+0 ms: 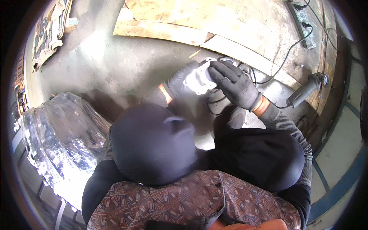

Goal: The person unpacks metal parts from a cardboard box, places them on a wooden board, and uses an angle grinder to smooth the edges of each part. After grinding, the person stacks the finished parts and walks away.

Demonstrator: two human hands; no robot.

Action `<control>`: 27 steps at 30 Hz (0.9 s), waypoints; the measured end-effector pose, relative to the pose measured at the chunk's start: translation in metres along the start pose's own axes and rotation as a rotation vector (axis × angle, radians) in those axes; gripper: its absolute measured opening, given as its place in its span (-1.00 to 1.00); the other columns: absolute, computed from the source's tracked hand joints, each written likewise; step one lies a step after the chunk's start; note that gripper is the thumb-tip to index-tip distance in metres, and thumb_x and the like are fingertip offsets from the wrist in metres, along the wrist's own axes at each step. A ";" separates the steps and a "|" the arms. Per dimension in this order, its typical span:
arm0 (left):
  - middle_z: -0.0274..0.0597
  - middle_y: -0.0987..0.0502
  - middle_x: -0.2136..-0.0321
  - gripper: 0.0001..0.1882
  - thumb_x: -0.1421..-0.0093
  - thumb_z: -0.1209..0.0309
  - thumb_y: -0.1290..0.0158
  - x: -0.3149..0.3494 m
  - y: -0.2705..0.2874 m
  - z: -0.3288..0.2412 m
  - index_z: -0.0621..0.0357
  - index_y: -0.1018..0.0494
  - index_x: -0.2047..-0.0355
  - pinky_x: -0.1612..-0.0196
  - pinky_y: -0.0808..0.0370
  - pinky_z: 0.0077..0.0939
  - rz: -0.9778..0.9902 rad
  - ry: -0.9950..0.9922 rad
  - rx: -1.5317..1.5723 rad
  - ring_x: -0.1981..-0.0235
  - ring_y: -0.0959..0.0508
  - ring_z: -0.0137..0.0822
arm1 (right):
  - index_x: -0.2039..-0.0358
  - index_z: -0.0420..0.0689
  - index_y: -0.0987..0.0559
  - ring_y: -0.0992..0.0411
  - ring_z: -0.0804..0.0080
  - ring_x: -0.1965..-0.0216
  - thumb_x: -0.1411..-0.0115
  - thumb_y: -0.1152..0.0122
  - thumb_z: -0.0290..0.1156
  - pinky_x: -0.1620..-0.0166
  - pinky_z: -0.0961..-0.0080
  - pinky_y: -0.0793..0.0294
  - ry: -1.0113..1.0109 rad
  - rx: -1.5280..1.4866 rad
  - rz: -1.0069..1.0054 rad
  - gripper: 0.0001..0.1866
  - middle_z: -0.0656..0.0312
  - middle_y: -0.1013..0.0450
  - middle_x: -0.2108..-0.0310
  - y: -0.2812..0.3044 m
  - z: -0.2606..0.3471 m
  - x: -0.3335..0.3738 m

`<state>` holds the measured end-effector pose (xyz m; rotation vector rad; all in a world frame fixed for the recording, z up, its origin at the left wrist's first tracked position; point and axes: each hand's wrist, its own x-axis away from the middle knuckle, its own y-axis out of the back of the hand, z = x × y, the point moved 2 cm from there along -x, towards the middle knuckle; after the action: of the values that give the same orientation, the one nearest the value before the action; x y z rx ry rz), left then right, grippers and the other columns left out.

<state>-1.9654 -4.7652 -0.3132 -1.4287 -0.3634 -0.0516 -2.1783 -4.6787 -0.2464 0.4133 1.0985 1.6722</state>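
Note:
A pale, shiny metal casting [198, 81] with a lobed, flange-like edge is between my two gloved hands, above the floor and in front of my knees. My left hand [180, 82], in a dark grey glove, grips its left side, with the fingers partly hidden behind it. From the right, my right hand [238, 86] lies with its fingers bent over the casting's upper right edge. Glare washes out the casting's surface detail. Just beyond the right fingers, a round metal piece [228, 60] is partly covered, and I cannot make out its kind.
A grey corded angle grinder [304, 94] lies to the right. A power strip [303, 25] with plugged-in black cables sits at the far right. Wooden boards [161, 31] lie ahead. Clear plastic sheeting [65, 134] covers something at left, and torn cardboard [50, 34] lies far left.

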 end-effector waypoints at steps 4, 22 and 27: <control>0.03 -0.58 -0.29 -0.20 -0.47 0.02 -0.27 0.006 -0.012 -0.005 0.25 -0.29 -0.51 -0.29 -0.66 -0.02 0.073 0.089 -0.273 -0.24 -0.64 -0.10 | -0.40 -0.08 -0.53 -0.47 -0.09 -0.37 -0.26 -0.30 -0.50 -0.33 0.09 -0.61 0.031 -0.070 0.146 -0.35 0.03 -0.44 -0.41 -0.012 0.007 0.011; 0.13 -0.60 -0.27 -0.16 -0.27 0.38 -0.33 0.016 0.002 0.029 0.38 -0.28 -0.49 -0.35 -0.62 -0.16 -0.046 0.376 -0.298 -0.21 -0.69 -0.06 | -0.39 -0.09 -0.47 -0.62 -0.20 -0.10 -0.27 -0.47 0.16 -0.13 -0.10 -0.62 -1.052 0.306 0.271 -0.16 -0.19 -0.59 -0.13 -0.040 -0.075 0.107; 0.11 -0.60 -0.27 -0.24 -0.29 0.42 -0.33 0.015 0.001 0.027 0.36 -0.35 -0.45 -0.36 -0.60 -0.17 0.015 0.367 -0.286 -0.24 -0.66 -0.06 | -0.37 0.00 -0.51 -0.61 -0.17 -0.10 -0.26 -0.49 0.14 -0.14 -0.09 -0.61 -1.053 0.309 0.338 -0.21 -0.08 -0.60 -0.08 -0.049 -0.085 0.112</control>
<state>-1.9568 -4.7357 -0.3070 -1.6656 -0.0419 -0.3612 -2.2555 -4.6167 -0.3572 1.5328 0.4757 1.2330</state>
